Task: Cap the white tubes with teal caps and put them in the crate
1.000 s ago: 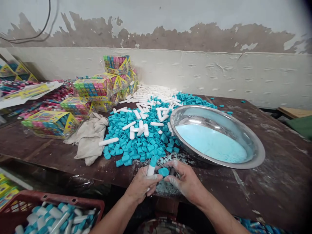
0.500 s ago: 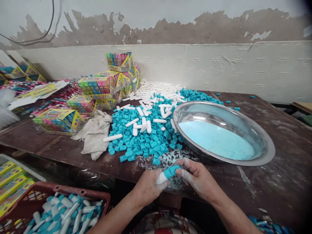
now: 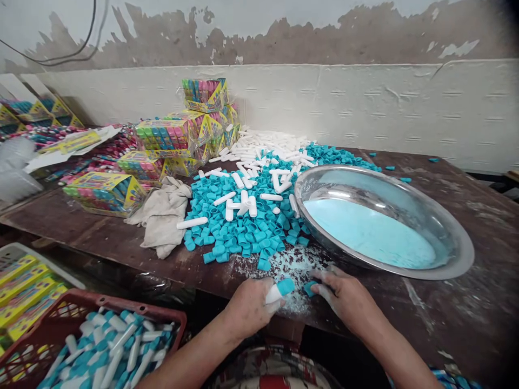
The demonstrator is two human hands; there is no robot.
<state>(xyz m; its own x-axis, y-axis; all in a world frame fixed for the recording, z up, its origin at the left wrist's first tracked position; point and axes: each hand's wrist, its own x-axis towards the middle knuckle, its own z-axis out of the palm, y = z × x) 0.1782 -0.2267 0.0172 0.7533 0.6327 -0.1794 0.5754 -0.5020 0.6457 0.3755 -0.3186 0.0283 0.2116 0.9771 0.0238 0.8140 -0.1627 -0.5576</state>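
My left hand (image 3: 252,305) is closed round a white plastic tube (image 3: 273,294) with a blue end (image 3: 286,286) pointing right. Apart from it, my right hand (image 3: 344,292) pinches a small blue cap (image 3: 310,289) between thumb and fingers. Both hands are over the front edge of the table, and pale powder dusts the fingers. Just beyond them spreads a heap of blue caps (image 3: 247,232), with white tubes (image 3: 243,202) strewn on top. Close by on the right, a metal basin (image 3: 454,259) holds light blue powder (image 3: 365,227).
A red crate (image 3: 121,300) of blue-and-white tubes stands at lower left, beside a tray of yellow boxes (image 3: 24,294). A crumpled cloth (image 3: 162,216) lies left of the heap. Wrapped packs of colourful markers (image 3: 166,138) are stacked behind it. Spilled powder (image 3: 294,270) marks the table.
My right hand has pulled away to the right with the blue cap, leaving the blue end of the tube in my left hand exposed. The view has shifted slightly.
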